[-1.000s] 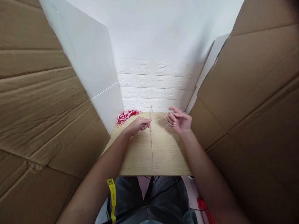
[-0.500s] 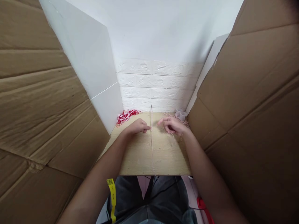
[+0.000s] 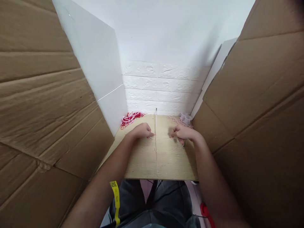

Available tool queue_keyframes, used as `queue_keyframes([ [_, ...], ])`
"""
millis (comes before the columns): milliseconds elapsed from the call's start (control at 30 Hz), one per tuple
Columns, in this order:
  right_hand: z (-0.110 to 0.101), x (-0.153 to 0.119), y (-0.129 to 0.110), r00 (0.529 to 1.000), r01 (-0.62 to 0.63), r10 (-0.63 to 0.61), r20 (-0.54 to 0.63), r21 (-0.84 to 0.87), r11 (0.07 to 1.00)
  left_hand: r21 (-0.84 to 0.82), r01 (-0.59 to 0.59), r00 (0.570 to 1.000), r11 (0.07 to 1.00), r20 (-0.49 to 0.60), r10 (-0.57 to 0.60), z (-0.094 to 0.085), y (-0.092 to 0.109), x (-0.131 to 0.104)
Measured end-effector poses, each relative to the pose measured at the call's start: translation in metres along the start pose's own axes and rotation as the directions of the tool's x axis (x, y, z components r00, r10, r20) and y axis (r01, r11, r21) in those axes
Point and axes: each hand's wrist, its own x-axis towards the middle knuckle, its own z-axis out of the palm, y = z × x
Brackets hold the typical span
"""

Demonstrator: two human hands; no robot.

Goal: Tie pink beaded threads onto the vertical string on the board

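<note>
Left hand [image 3: 142, 130]: fingertips pinched on the thread [image 3: 163, 139], just beside the cord [image 3: 156, 155]. Right hand [image 3: 182, 132]: fingers curled closed on the same thread, at the cord's three o'clock. Between them the thread crosses the cord, which runs from the nail [image 3: 156, 109] at twelve to six over the board [image 3: 139, 167]. Red-and-white yarn [image 3: 131, 119] lies at eleven; clear cups [image 3: 186, 118] and pink yarn [image 3: 175, 120] at one.
</note>
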Motion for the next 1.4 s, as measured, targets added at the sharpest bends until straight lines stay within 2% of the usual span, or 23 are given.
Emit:
queue_keyframes([
  [133,-0.004,-0.005,0.006,0.995,-0.099,0.098,-0.019,-0.158,0.982,-0.030,-0.023,0.999,0.999,-0.038,0.022,0.000,0.002,-0.002],
  [300,-0.004,0.000,0.024,0.974,-0.212,0.184,-0.134,-0.245,0.946,-0.025,-0.031,0.999,0.999,-0.022,0.030,0.000,0.002,-0.002],
  [433,-0.002,0.003,0.030,0.969,-0.200,0.151,-0.198,-0.262,0.944,-0.006,-0.037,0.999,0.999,0.012,0.037,-0.001,0.000,-0.001],
  [567,0.006,0.007,0.023,0.943,-0.159,0.078,-0.324,-0.229,0.960,-0.055,-0.052,0.995,0.997,-0.088,0.047,0.000,-0.001,-0.001],
  [733,0.016,0.013,0.021,0.955,-0.143,0.079,-0.287,-0.213,0.966,-0.028,-0.032,0.994,0.999,-0.103,0.029,0.001,0.003,-0.002],
  [900,0.017,0.012,0.025,0.971,-0.070,0.036,-0.237,-0.136,0.988,-0.015,-0.020,0.994,1.000,-0.108,0.019,0.001,0.006,-0.002],
  [1067,0.018,0.011,0.026,0.975,-0.062,0.043,-0.218,-0.080,0.995,0.001,-0.021,0.994,1.000,-0.108,0.021,0.001,0.005,-0.002],
  [1200,0.016,0.014,0.029,0.948,0.064,-0.061,-0.311,0.002,0.998,0.007,-0.015,0.994,1.000,-0.106,0.016,0.001,0.005,-0.002],
  [1400,0.011,0.013,0.019,0.843,0.357,-0.178,-0.507,0.280,0.891,0.000,-0.014,0.994,1.000,-0.112,0.014,0.002,0.005,-0.001],
])
